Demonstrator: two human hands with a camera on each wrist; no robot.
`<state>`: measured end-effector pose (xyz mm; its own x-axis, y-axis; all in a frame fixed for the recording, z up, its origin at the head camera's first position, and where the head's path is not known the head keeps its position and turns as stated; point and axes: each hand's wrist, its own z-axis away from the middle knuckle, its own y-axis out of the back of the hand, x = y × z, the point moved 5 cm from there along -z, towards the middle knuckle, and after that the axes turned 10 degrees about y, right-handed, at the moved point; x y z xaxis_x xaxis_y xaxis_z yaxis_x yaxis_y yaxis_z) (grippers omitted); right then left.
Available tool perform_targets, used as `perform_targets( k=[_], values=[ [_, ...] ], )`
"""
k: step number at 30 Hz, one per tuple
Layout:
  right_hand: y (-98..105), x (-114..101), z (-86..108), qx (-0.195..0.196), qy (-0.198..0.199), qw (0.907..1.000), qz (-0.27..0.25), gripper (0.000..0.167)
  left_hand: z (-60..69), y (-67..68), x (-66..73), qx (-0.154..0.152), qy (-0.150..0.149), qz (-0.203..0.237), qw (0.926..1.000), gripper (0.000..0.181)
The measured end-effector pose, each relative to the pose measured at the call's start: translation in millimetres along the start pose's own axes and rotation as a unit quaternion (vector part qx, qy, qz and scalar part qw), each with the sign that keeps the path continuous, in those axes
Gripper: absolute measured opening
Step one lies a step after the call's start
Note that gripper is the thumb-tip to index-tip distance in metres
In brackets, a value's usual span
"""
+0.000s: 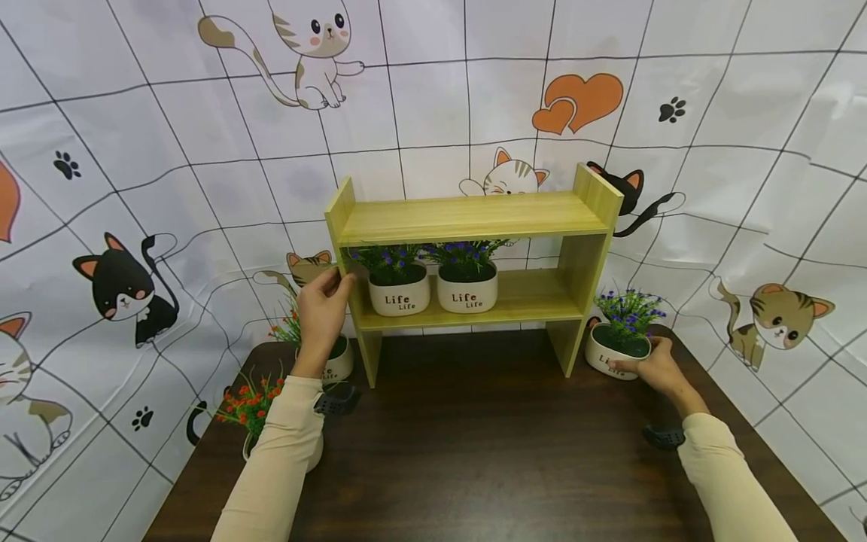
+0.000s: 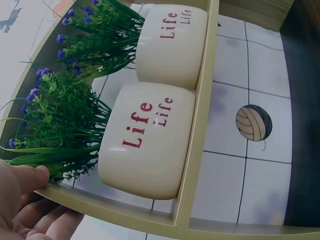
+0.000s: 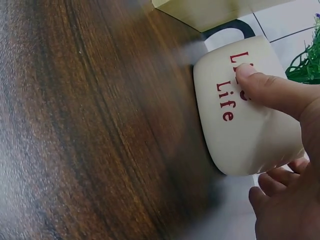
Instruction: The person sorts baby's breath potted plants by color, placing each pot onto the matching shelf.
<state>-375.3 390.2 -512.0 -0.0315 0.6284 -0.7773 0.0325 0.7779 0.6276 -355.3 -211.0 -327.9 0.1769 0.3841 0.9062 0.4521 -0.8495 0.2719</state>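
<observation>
A dark wooden table (image 1: 467, 452) bears a pale two-board shelf (image 1: 467, 214). Two cream pots (image 1: 467, 292) with purple flowers sit on the shelf's lower board; two red-flowered pots (image 1: 339, 364), partly hidden, stand to its left. Right of the shelf, a lone purple-flowered pot (image 1: 603, 354) rests on the table. The hands are well apart: the left hand (image 1: 321, 320) pinches the shelf's left side; the right hand (image 1: 653, 369) grips the lone pot, its fingers apparently curled behind.

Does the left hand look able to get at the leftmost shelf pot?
Probably yes: the shelf is open in front and the pot close by, though the left hand must first release the shelf's side.
</observation>
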Motion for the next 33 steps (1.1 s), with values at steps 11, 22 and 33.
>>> perform_targets(
  k=[11, 22, 33],
  values=[
    [-4.0, 2.0, 2.3, -0.007, -0.004, 0.9998, -0.016, 0.126, 0.3, -0.3, 0.1, -0.002, 0.005, 0.002, 1.0000, 0.039],
    [-2.9, 3.4, 2.6, -0.009, -0.021, 0.9991, 0.036, 0.130, 0.8, -0.5, 0.8, -0.001, 0.002, 0.002, 1.0000, 0.038],
    [-0.7, 3.7, 4.7, 0.034, -0.018, 0.9982, 0.045, 0.125, 0.0, 0.7, 0.5, 0.000, 0.003, -0.002, 1.0000, 0.040]
  ],
)
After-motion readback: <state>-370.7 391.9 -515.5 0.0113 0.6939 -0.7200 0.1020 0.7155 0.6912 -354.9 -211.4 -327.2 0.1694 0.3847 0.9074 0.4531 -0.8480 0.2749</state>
